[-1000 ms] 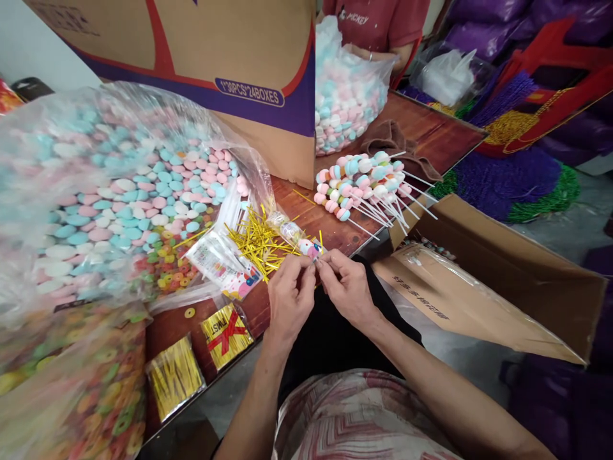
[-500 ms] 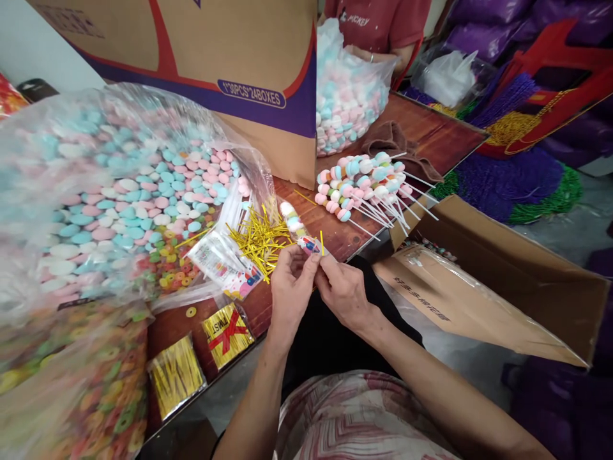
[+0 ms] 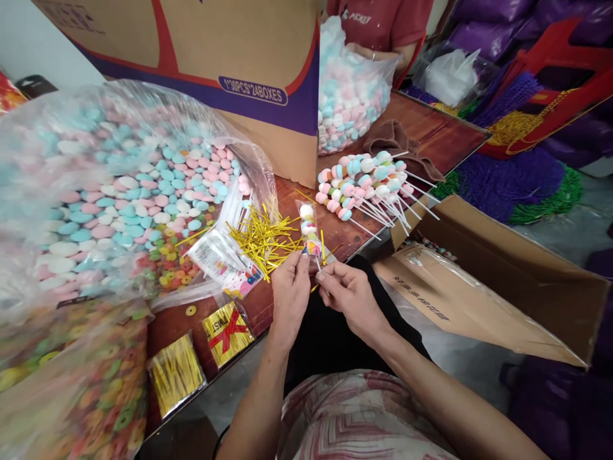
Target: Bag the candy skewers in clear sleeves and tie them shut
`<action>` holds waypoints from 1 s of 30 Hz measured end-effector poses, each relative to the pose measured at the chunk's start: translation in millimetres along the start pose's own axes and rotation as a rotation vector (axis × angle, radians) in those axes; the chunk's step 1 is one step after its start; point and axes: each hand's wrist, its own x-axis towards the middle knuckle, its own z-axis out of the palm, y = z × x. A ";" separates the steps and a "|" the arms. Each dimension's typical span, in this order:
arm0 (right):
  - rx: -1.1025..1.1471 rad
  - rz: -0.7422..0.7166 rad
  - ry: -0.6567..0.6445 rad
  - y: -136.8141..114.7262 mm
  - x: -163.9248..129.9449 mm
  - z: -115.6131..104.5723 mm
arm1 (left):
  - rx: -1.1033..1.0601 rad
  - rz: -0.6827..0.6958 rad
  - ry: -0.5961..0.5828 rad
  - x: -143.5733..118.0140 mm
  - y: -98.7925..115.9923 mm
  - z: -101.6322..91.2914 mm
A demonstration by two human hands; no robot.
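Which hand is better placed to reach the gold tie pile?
Probably the left hand: it is beside the gold tie pile, though holding the wrapped candy skewer. The right hand is farther off, pinching the skewer's stick.

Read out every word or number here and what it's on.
"1*30PCS*24BOXES": large cardboard box.
"MICKEY", likely: co-worker's red shirt.
"TWIST T", rest unclear: gold-tie pack.
"好多多棉花糖": open carton.
Too small or blurred: bagged candy stick, flat packets, large cardboard box's upper-left print.
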 end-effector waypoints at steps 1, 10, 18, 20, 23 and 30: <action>0.038 0.018 0.006 -2.2 0.6 0.1 | 0.035 0.001 -0.037 -0.5 1.2 -0.5; -0.047 -0.147 0.023 -13.2 12.5 -5.5 | 0.321 0.257 -0.160 -6.9 8.6 -15.1; -0.267 -0.234 0.076 -3.5 12.4 0.0 | 0.353 0.336 0.182 -4.7 5.9 -7.6; -0.303 -0.261 0.098 -2.0 11.1 2.7 | 0.351 0.451 0.158 -3.3 9.7 -8.2; -0.219 -0.240 0.096 -3.2 6.3 6.9 | 0.274 0.492 0.181 -2.5 12.3 -8.2; 0.389 0.201 -0.065 -10.3 -2.9 13.8 | 0.099 0.405 0.159 -4.2 8.0 -7.6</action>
